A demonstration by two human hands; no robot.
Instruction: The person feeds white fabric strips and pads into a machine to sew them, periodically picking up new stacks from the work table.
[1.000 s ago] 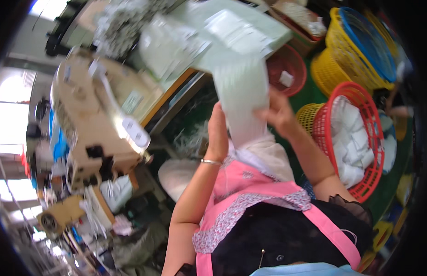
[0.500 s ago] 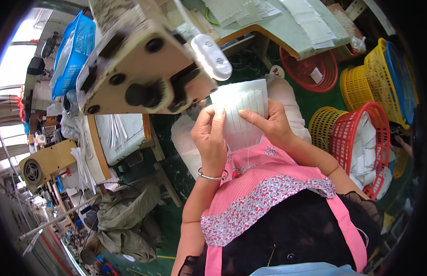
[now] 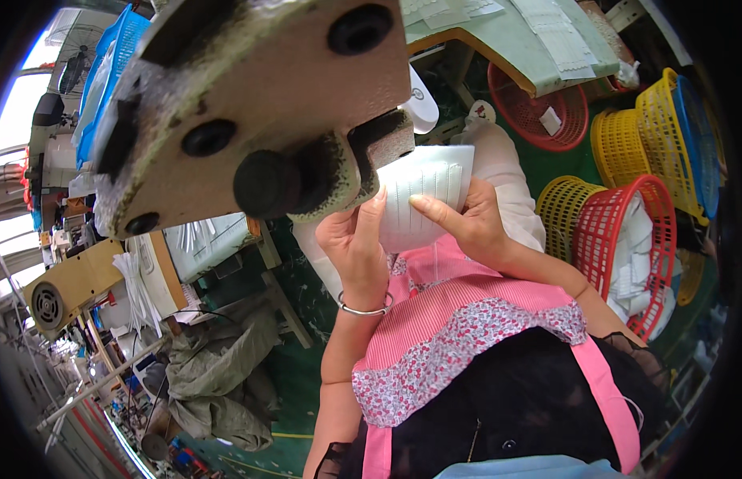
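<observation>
Left hand [image 3: 357, 243]: raised at chest height, fingers curled, thumb and fingertips pinching the left edge of a white ribbed fabric piece [image 3: 427, 191]. A thin metal bangle [image 3: 365, 307] sits on that wrist. Right hand [image 3: 465, 223]: fingers pressed flat on the front of the same piece, index finger extended across its lower part, thumb hidden behind it, so a clamp between finger and thumb is judged likely but not confirmed.

Fabric position: held between both hands, in front of the person's pink striped apron [image 3: 467, 319], well above the lap. Its upper left corner passes behind the sewing machine head [image 3: 259, 120], which fills the upper left of the view very close to the camera; whether cloth and machine touch cannot be told.

Judgement on the step in hand: the piece appears to be under inspection or alignment. To do it well, both edges should stay taut and level, the ribs running straight, the left pinch kept near the corner so the cloth does not fold, and the hands kept off the machine parts above.

Farther out, right side: a red basket [image 3: 607, 239] holding white pieces, a yellow basket [image 3: 564, 209] beside it, another red basket [image 3: 539, 132] and a yellow one with a blue one nested inside it [image 3: 654, 116] beyond. A pale green counter [image 3: 515, 40] carries more white pieces at the top.
</observation>
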